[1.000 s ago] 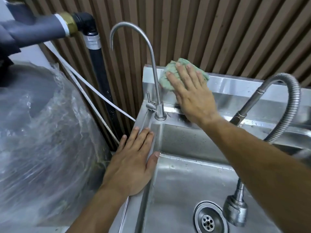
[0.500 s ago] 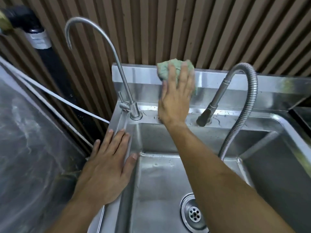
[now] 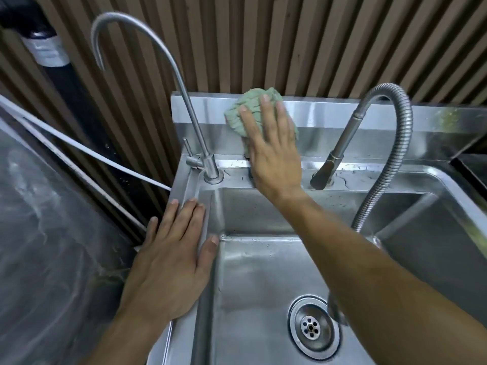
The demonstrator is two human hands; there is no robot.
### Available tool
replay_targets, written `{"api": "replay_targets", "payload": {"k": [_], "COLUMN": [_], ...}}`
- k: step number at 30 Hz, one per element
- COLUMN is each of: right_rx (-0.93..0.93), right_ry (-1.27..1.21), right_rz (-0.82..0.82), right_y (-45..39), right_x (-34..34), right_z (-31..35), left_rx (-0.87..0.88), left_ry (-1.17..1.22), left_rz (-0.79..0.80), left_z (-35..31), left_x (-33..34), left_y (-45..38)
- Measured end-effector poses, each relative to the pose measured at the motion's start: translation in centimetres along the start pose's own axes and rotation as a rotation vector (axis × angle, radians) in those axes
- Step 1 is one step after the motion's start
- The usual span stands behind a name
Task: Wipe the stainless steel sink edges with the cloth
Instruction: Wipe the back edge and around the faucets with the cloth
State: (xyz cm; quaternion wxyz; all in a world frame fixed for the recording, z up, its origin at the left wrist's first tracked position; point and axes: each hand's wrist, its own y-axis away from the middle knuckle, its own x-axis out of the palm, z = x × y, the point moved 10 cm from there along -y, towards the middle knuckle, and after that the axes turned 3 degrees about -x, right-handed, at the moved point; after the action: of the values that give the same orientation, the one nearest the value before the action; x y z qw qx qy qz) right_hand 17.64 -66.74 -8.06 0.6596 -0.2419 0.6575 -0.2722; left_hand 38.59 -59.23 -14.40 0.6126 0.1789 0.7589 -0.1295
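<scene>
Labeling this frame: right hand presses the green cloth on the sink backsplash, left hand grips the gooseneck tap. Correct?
Not quite. In the head view the left hand does not grip the gooseneck tap; it rests flat, fingers straight, on the sink's left rim, clear of the tap. The rest holds: the right hand presses the green cloth against the backsplash.

Light: even glare is streaking the sink [image 3: 329, 119] backsplash toward 12 o'clock.
Edges: wide-angle bending, blur softening 9 o'clock.
</scene>
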Motion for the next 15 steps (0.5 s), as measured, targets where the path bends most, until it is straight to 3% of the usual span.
{"api": "replay_targets", "payload": {"k": [4, 6, 11, 15], "right_rx": [0.449, 0.435, -0.573, -0.959], "right_ry": [-0.151, -0.180, 0.083, 0.294], "right_rz": [-0.053, -0.036, 0.187, 0.301], "right_y": [1.3, 0.5, -2.0, -2.8], "right_x": [-1.5, -1.0, 1.5, 2.0], "right_z": [-4.0, -1.8, 8.6, 9.2], "left_rx": [0.007, 0.017, 0.025, 0.021], "left_ry": [0.002, 0.034, 0.036, 0.026], "left_rz": [-0.018, -0.024, -0.038, -0.038], "left_z": [0.1, 0.2, -0.1, -0.3], "left_x": [-0.1, 0.0, 0.0, -0.3], "left_y": [0.1, 0.3, 0.2, 0.3]}}
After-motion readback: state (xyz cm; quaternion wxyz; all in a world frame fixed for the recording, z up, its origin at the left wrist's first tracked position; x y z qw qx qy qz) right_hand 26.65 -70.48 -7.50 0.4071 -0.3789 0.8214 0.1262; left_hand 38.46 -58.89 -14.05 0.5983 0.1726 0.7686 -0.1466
